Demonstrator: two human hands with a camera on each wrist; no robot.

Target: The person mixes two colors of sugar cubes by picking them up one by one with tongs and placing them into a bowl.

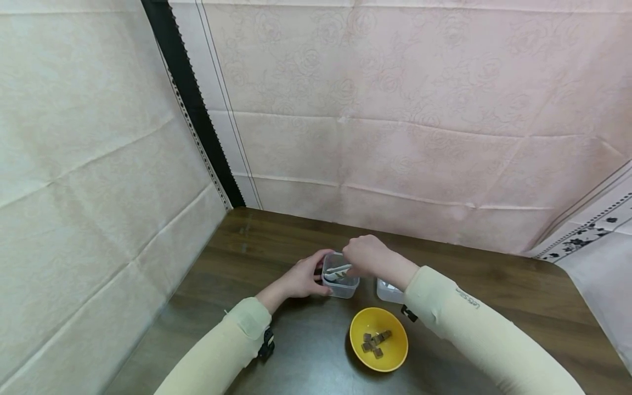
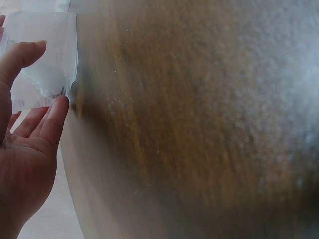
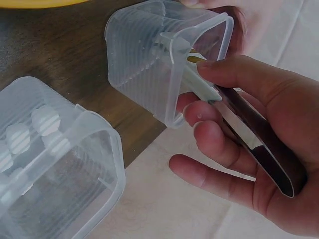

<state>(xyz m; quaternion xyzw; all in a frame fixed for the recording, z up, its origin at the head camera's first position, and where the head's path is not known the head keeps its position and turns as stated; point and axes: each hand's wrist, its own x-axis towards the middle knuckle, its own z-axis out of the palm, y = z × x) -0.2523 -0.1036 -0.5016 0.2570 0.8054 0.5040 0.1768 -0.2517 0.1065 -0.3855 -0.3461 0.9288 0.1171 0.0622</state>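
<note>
My left hand (image 1: 303, 277) grips a clear plastic container (image 1: 342, 291) from its left side. Its thumb and fingers lie on the walls in the left wrist view. Inside the container (image 2: 60, 35) a whitish patch shows blurrily through the plastic. My right hand (image 1: 377, 257) holds small tongs (image 3: 266, 157) with dark shiny handles and pale tips. Those tips reach down through the container's mouth; whether they pinch anything, I cannot tell. Just right of it stands a second clear container (image 1: 389, 293), partly hidden by my right forearm, with several white roundish pieces (image 3: 46, 121) inside.
A yellow bowl (image 1: 359, 355) with several brown cubes (image 1: 377, 353) stands nearer to me, in front of the containers. The brown wooden table (image 1: 207, 307) meets pale cloth walls (image 1: 395, 153) behind and at the left.
</note>
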